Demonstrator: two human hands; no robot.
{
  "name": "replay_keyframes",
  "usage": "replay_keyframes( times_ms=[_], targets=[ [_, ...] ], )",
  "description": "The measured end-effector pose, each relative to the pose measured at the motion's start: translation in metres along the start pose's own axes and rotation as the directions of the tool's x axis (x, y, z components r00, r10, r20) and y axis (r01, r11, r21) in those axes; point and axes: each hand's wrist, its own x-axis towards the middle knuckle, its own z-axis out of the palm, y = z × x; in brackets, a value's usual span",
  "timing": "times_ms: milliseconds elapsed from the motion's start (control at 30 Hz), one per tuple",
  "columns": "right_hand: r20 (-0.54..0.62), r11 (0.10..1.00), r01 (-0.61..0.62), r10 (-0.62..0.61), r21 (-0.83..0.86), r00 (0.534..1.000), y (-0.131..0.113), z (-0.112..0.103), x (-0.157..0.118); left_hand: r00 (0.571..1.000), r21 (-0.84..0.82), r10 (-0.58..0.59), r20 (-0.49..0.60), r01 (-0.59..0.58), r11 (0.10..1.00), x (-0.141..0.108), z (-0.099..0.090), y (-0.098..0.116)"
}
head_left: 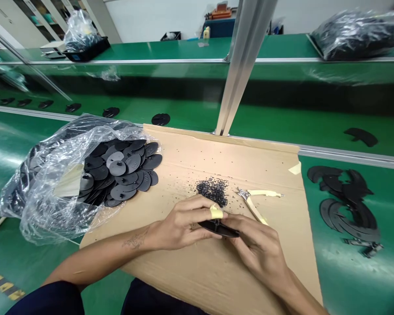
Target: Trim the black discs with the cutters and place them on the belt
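Note:
Above the brown cardboard sheet (197,271), a black disc (221,229) is held nearly edge-on between both hands. My left hand (187,221), with yellow tape round a finger, pinches its left part. Fingers of my right hand (262,245) close on its right end. Just beyond the hands lies a heap of tiny black bits (212,190). Yellow-handled cutters (254,199) rest open to the right of the heap. Many black discs (126,168) spill from a clear plastic bag (49,175) on the left.
Black curved parts (351,201) and small metal pieces (364,247) lie at the right. A metal post (246,65) rises behind the cardboard. Single discs (160,119) line the green surface beyond. Bagged parts (357,37) sit on the upper shelf.

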Motion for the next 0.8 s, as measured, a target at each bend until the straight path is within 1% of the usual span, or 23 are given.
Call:
replay_keyframes(
  times_ms=[100,200,367,500,633,700,733,800],
  targets=[
    [0.023,0.999,-0.022,0.022,0.032,1.0,-0.0024,0.0006,0.0012,1.0,0.004,0.012,0.009,-0.012,1.0,-0.0012,0.0001,0.0008],
    [0.026,0.998,-0.02,0.018,0.054,0.999,-0.0046,0.0012,0.0026,0.999,0.007,0.036,-0.018,-0.036,0.999,-0.0004,-0.0012,0.0023],
    [0.021,0.996,-0.034,0.032,0.077,0.999,-0.0072,0.0026,0.0033,1.0,0.0,0.016,0.006,-0.016,1.0,0.0034,-0.0028,0.0049],
    [0.05,0.995,-0.048,0.044,0.09,0.998,-0.0099,0.0027,0.005,0.999,-0.02,0.012,-0.047,-0.013,1.0,0.0014,-0.0012,0.0051],
    [0.069,0.994,-0.054,0.048,0.094,0.996,-0.0095,0.0018,0.0057,1.0,-0.033,0.013,-0.014,-0.014,0.999,-0.0001,-0.0015,0.0044],
    [0.057,0.992,-0.053,0.047,0.112,0.997,-0.0071,0.0013,0.0052,1.0,-0.111,-0.018,0.02,0.02,0.994,0.0013,-0.0041,0.0037],
    [0.047,0.99,-0.055,0.049,0.128,0.998,-0.0057,0.0011,0.005,0.998,-0.177,-0.051,0.048,0.059,0.982,0.0023,-0.0058,0.0032],
    [0.047,0.983,-0.078,0.071,0.169,0.996,-0.0034,0.0012,0.0057,0.98,-0.308,-0.153,0.126,0.186,0.933,0.0043,-0.0094,0.0019]
  ],
)
